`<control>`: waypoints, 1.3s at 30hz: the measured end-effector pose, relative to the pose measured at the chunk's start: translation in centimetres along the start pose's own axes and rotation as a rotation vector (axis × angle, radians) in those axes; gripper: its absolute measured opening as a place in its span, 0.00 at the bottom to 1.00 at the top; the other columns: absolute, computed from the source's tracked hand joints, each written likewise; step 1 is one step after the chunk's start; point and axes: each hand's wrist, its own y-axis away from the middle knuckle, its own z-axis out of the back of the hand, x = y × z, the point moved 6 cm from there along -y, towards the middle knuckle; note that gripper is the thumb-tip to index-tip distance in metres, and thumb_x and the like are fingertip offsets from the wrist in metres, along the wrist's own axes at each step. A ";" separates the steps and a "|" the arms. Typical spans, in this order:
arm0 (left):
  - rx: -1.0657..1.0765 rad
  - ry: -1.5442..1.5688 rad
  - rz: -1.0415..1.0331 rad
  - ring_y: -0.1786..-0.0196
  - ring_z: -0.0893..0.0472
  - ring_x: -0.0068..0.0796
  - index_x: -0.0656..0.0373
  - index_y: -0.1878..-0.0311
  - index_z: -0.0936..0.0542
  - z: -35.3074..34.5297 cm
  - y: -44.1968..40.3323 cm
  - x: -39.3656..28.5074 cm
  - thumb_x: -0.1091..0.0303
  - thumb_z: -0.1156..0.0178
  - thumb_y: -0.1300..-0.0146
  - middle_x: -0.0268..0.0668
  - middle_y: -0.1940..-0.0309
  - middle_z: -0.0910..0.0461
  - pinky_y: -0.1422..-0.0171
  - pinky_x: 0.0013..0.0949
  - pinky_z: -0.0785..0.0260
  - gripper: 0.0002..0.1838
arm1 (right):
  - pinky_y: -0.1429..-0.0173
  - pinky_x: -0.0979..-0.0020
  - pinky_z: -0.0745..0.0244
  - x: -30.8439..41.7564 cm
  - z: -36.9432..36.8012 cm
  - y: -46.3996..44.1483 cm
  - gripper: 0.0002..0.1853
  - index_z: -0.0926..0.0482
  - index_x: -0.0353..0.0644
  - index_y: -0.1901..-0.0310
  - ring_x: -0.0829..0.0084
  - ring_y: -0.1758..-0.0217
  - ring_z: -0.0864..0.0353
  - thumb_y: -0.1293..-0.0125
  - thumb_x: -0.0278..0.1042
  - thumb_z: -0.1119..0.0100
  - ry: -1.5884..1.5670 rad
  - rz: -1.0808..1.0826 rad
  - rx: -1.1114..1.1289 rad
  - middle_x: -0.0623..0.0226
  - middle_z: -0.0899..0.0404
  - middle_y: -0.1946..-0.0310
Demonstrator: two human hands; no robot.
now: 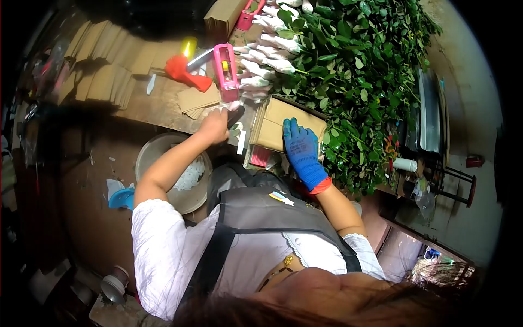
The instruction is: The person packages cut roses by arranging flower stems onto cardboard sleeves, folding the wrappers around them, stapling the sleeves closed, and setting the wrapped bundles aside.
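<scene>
Hands at a cluttered table

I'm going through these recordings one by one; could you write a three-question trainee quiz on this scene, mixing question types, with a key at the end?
1. Open question: what does the gloved right hand rest on?
2. True or false: the left hand is gloved too.
3. Fill in the blank: the tape dispenser nearest the left hand is mainly ____ in colour.

Key:
1. Brown paper.
2. False; the left hand is bare.
3. Pink.
</scene>
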 end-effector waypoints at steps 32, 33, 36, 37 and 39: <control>0.129 0.176 0.062 0.47 0.18 0.51 0.62 0.50 0.25 6.7 3.2 -4.3 0.71 0.35 0.48 0.49 0.53 0.18 0.45 0.48 0.27 0.21 | 0.47 0.63 0.24 -0.6 0.6 -0.1 0.29 0.32 0.38 0.31 0.65 0.52 0.18 0.35 0.31 0.47 0.026 0.081 -0.093 0.54 0.25 0.36; 0.023 -0.049 0.024 0.48 0.19 0.49 0.62 0.52 0.25 7.1 4.1 -4.5 0.70 0.33 0.51 0.47 0.55 0.18 0.45 0.47 0.28 0.21 | 0.47 0.63 0.24 -0.5 0.7 -0.1 0.29 0.32 0.38 0.31 0.65 0.52 0.18 0.35 0.31 0.46 0.039 0.088 -0.093 0.54 0.25 0.36; -0.196 -0.374 -0.313 0.54 0.23 0.40 0.56 0.59 0.23 5.4 5.4 -6.3 0.68 0.38 0.47 0.39 0.62 0.22 0.44 0.39 0.33 0.12 | 0.47 0.64 0.24 -0.6 1.1 -0.1 0.29 0.32 0.38 0.31 0.65 0.51 0.17 0.35 0.31 0.46 0.042 0.118 -0.082 0.53 0.26 0.35; -0.264 -0.331 -0.371 0.56 0.23 0.39 0.56 0.60 0.23 5.2 6.2 -6.9 0.69 0.43 0.43 0.38 0.63 0.23 0.44 0.39 0.33 0.08 | 0.47 0.64 0.24 -0.6 1.2 -0.1 0.30 0.32 0.38 0.31 0.65 0.51 0.17 0.35 0.31 0.46 0.037 0.126 -0.074 0.53 0.26 0.35; -0.297 -0.278 -0.481 0.57 0.23 0.38 0.56 0.61 0.24 5.3 7.0 -8.0 0.68 0.43 0.43 0.37 0.65 0.25 0.45 0.38 0.33 0.07 | 0.46 0.64 0.24 -0.5 1.0 -0.1 0.29 0.33 0.38 0.30 0.64 0.50 0.17 0.34 0.30 0.46 0.057 0.127 -0.061 0.53 0.27 0.34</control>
